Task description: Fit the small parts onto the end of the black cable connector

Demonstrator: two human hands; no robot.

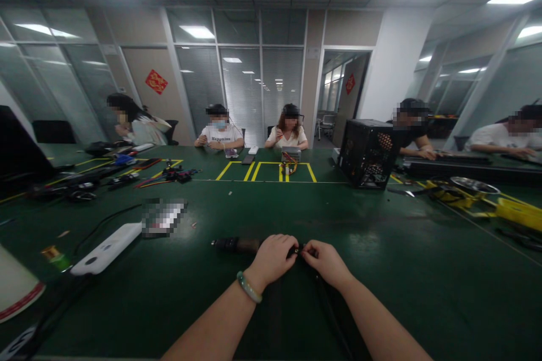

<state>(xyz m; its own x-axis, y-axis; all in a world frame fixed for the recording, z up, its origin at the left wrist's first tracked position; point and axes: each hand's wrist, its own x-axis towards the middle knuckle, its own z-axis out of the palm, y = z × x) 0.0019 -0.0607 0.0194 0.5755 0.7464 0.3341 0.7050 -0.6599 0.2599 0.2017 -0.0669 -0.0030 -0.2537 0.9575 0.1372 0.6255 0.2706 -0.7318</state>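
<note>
An electric screwdriver (245, 245) with a black nose and a brownish body lies nearly level just above the green table, pointing left. My left hand (273, 256) is wrapped over its rear half, hiding that part. At the tool's tail end my right hand (326, 259) pinches the end of a black cable (328, 307), thumb and fingertips meeting close to the left fingers. A small shiny metal bit shows between the two hands; whether the cable end is seated in the tool cannot be made out. The cable runs down toward the table's near edge.
A white power strip (108, 248), a small green bottle (57, 259) and a paper cup (14, 285) stand left. Cable bundles (175, 174) lie farther back. A black computer case (366, 152) and yellow trays (519, 214) are right. Several people sit across the table.
</note>
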